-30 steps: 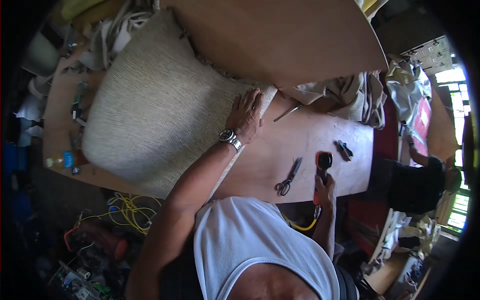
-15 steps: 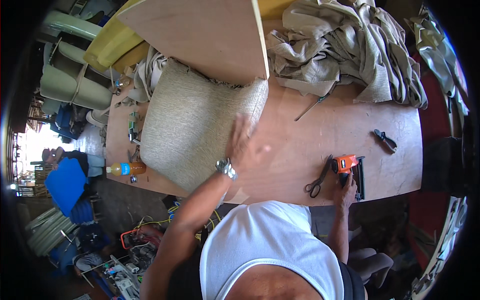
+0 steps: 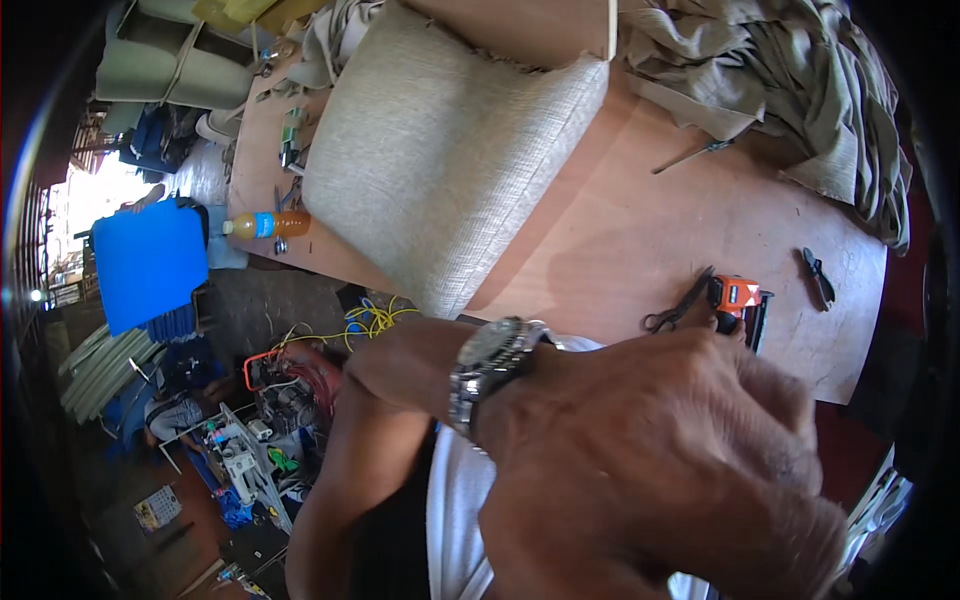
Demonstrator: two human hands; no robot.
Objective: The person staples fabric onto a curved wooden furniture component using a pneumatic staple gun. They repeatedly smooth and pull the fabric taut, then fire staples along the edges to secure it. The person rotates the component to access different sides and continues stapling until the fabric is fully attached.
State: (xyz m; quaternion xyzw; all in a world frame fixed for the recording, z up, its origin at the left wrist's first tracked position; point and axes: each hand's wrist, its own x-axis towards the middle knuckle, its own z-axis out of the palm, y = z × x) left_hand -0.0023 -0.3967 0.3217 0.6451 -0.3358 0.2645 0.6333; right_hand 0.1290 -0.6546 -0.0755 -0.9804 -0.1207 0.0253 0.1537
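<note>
The view comes from the left one of two fisheye cameras worn on the person's head, looking steeply down and somewhat forward, past the white shirt (image 3: 455, 505) and onto the table (image 3: 600, 240). The left hand (image 3: 660, 440) is nearest, so close to the lens that it looms large at the lower right and hides part of the table's near edge. The cushion (image 3: 440, 160) lies farther off, seen from above. Leftward, the wide view takes in the floor (image 3: 235, 300) and a distant bright opening (image 3: 105, 205); its rim darkens.
</note>
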